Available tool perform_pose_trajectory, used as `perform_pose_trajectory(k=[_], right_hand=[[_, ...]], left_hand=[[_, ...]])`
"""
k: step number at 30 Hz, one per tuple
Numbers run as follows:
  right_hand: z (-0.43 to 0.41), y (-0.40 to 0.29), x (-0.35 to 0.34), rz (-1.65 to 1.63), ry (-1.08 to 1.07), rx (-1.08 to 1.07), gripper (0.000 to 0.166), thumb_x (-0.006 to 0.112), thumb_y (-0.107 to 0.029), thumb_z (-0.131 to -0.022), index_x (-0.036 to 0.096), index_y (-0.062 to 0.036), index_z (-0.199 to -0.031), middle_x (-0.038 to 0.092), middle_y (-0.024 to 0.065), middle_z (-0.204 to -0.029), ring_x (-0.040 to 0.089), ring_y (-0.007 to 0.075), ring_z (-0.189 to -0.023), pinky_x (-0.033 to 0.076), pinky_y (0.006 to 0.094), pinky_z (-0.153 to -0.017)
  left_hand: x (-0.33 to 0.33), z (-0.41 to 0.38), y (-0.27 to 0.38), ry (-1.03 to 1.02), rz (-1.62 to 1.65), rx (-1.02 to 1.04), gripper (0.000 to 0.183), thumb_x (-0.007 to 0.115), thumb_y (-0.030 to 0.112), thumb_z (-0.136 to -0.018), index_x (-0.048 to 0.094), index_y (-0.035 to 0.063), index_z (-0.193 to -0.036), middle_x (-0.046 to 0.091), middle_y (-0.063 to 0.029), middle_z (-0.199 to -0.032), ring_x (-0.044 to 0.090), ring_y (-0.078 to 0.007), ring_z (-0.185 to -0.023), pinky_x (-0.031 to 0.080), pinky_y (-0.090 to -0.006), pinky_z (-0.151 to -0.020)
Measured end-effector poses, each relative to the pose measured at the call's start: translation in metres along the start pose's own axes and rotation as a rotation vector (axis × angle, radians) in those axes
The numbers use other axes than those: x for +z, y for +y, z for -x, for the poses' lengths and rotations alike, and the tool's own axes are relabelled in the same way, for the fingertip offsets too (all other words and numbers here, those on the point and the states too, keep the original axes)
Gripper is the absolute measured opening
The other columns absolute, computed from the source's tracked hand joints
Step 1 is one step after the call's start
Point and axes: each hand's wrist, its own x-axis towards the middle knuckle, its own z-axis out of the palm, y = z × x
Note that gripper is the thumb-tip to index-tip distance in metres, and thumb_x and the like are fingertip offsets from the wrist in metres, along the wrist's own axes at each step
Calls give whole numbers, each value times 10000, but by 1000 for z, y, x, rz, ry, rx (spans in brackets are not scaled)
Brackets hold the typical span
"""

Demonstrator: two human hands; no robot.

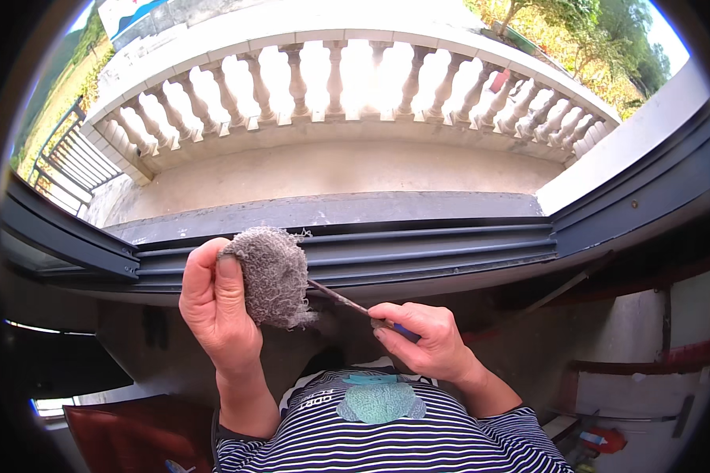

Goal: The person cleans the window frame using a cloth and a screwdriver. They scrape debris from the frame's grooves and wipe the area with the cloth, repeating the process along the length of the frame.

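Observation:
My left hand (222, 307) pinches a grey, looped-fibre scrubbing cloth (272, 275) by its left edge, thumb towards me. The cloth has frayed edges and is raised in front of the sliding window's dark metal track. In my right hand (423, 340) is a thin tool with a blue handle (405, 332) and a long, dirty metal shaft (338, 296), perhaps a screwdriver. Its shaft slants up to the left and reaches the cloth's right edge; the tip is hidden behind or in the cloth.
The grooved dark window track (432, 251) runs across in front of me, with frame sides at left and right. Beyond lie a concrete ledge and a balustrade (334, 77). A dark red piece of furniture (136, 434) stands low left; a red object (604, 440) lies low right.

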Motion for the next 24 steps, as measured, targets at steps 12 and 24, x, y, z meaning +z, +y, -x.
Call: perform_pose_trajectory(k=[12, 24], right_hand=[[112, 23, -144, -205, 225, 310, 385, 672, 23, -795, 638, -19, -1177, 680, 50, -874, 611, 93, -771, 489, 229, -702], [174, -10, -227, 199, 537, 333, 307, 681, 12, -799, 662, 6, -1106, 698, 92, -854, 663, 148, -762, 511, 251, -707]], left_hand=[[96, 35, 7, -617, 201, -544, 140, 654, -31, -855, 646, -30, -995, 651, -69, -946, 600, -104, -851, 483, -230, -776], [228, 60, -51, -773, 95, -467, 135, 617, 21, -915, 651, -31, -1035, 653, -4, -844, 571, -54, -792, 483, -213, -732]])
